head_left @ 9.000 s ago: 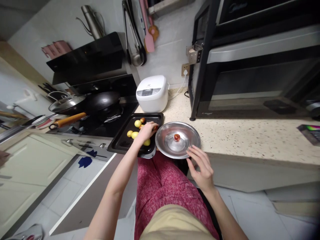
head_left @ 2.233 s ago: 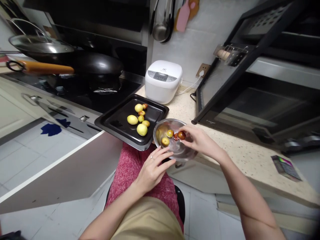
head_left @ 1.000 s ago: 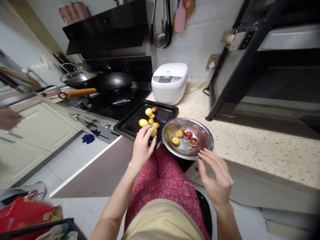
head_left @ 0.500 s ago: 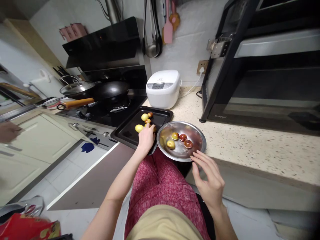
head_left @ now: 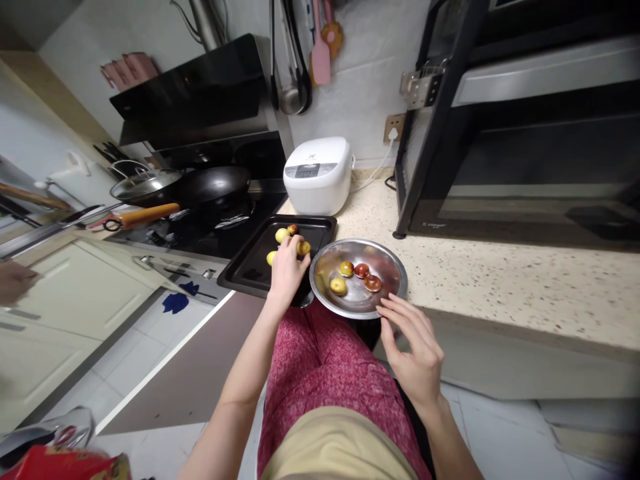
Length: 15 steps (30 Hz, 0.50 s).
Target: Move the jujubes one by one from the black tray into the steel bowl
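Note:
Over the black baking tray [head_left: 250, 275], my left hand [head_left: 287, 270] has its fingers and thumb closed around a brownish-yellow jujube [head_left: 303, 248]. Beside those fingers lie a yellow-green jujube [head_left: 281, 235] and a red-brown one [head_left: 293, 229]; another pale yellow one [head_left: 271, 258] is partly hidden by the hand. The steel bowl [head_left: 324, 299] to the right overlaps the front of the counter and holds several jujubes, yellow-green to dark red. My right hand [head_left: 413, 350] has its fingers stretched and apart, the tips at the bowl's near right rim, holding nothing.
A white rice cooker [head_left: 318, 177] stands behind the tray. On the left are the stove with a black wok [head_left: 215, 183] and a lidded pan [head_left: 145, 185], its orange handle pointing outward. A large black oven [head_left: 530, 167] fills the right. Another person's hand [head_left: 15, 281] shows at the left edge.
My left hand has turned and lifted slightly, and a jujube now shows between its fingers and thumb. The right hand stays by the bowl rim. The whole view has shifted a little.

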Each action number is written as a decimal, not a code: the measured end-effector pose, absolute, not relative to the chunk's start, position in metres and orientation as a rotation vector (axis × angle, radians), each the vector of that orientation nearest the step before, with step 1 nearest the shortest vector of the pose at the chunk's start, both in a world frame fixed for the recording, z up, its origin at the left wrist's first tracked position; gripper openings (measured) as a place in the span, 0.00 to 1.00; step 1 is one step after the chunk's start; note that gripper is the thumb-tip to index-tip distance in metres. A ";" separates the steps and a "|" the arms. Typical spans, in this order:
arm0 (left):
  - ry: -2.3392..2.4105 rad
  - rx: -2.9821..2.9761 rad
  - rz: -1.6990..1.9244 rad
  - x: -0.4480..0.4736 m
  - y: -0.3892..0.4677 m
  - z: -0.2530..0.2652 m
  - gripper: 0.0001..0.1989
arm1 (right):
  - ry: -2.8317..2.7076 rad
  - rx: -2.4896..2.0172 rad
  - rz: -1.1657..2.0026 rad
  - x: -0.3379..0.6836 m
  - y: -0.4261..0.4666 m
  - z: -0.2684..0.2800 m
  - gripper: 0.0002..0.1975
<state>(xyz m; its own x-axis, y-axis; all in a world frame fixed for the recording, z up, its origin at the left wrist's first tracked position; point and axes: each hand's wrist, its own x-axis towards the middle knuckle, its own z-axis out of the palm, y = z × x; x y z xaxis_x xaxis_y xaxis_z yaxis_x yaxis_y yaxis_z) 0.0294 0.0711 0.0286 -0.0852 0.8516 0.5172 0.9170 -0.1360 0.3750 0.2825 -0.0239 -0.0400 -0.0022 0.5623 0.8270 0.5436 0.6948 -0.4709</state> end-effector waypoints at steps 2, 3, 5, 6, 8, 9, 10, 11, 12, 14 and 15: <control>-1.876 -2.168 -1.283 0.032 0.065 0.036 0.10 | -1.644 -0.916 0.012 0.282 -0.024 -0.039 0.16; -1.817 -2.242 -1.372 0.034 0.062 0.040 0.10 | -1.643 -0.918 0.014 0.281 -0.024 -0.039 0.16; -1.732 -2.389 -1.411 0.043 0.055 0.045 0.10 | -1.639 -0.918 0.019 0.280 -0.024 -0.039 0.15; -1.705 -2.444 -1.362 0.047 0.052 0.046 0.10 | -1.637 -0.918 0.021 0.280 -0.024 -0.039 0.15; -1.668 -2.529 -1.189 0.056 0.049 0.045 0.10 | -1.636 -0.921 0.025 0.279 -0.024 -0.038 0.15; -1.659 -2.560 -1.095 0.060 0.048 0.043 0.10 | -1.637 -0.922 0.027 0.279 -0.024 -0.038 0.15; -1.654 -2.586 -1.012 0.062 0.048 0.042 0.10 | -1.640 -0.924 0.030 0.279 -0.025 -0.038 0.15; -1.650 -2.612 -0.946 0.064 0.049 0.040 0.10 | -1.643 -0.925 0.034 0.279 -0.025 -0.038 0.15; -1.648 -2.643 -0.891 0.065 0.050 0.039 0.10 | -1.645 -0.926 0.037 0.279 -0.025 -0.038 0.15; -1.652 -2.694 -0.793 0.065 0.052 0.037 0.10 | -1.645 -0.924 0.041 0.279 -0.026 -0.037 0.15; -1.652 -2.712 -0.742 0.065 0.053 0.037 0.11 | -1.643 -0.924 0.042 0.279 -0.026 -0.037 0.15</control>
<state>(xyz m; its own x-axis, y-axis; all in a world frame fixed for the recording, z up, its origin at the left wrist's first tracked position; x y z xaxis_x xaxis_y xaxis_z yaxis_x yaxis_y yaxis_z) 0.0650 0.0531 0.0369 0.3853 0.8668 0.3165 0.8126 -0.4813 0.3288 0.2786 -0.0257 -0.0366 0.0054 0.5803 0.8144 0.5380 0.6848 -0.4915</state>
